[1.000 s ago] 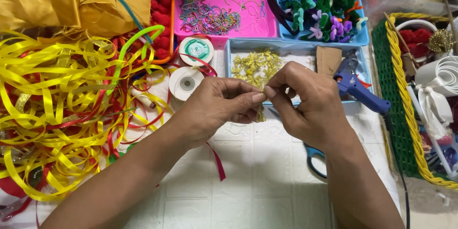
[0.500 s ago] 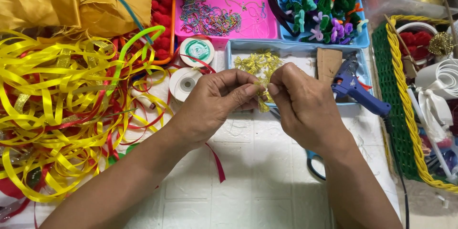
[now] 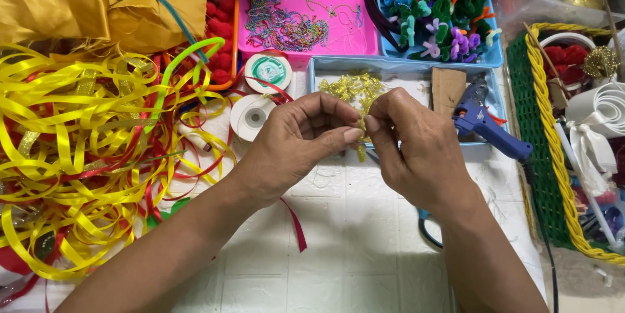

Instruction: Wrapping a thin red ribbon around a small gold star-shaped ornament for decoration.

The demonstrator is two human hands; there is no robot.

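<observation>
**Pinching a gold tinsel piece over the light-blue tray**

Working close together at mid-table, the left hand (image 3: 296, 140) and the right hand (image 3: 416, 150) met fingertip to fingertip on a small gold tinsel stem (image 3: 361, 151) — both pinched it between thumb and forefinger, the other fingers curled in. The stem stuck out just below the pinch, hanging over the front edge of the light-blue tray (image 3: 403, 69). More gold tinsel flowers (image 3: 351, 86) lay in that tray just behind the fingers, beside a brown cardboard piece (image 3: 448, 88).

A blue glue gun (image 3: 485, 127) lay just right of the right hand, partly in the tray, nozzle end toward the hand. Two tape rolls sat left of the left hand — a white roll (image 3: 252, 116) nearly touching the knuckles, a green-centred roll (image 3: 268, 71) behind it. The pink tray (image 3: 364, 0) at the back held a heap of thin beaded chains (image 3: 286, 16). Another blue tray (image 3: 488, 59) held coloured pipe-cleaner flowers (image 3: 443, 10). A tangle of yellow ribbon (image 3: 71, 150) covered the left side, mixed with red strands, with gold fabric (image 3: 71, 0) behind it. A green-and-yellow basket (image 3: 543, 150) stood at the right edge, white ribbon (image 3: 602, 114) inside. A blue scissor handle (image 3: 430, 231) showed under the right wrist, mostly hidden.
</observation>
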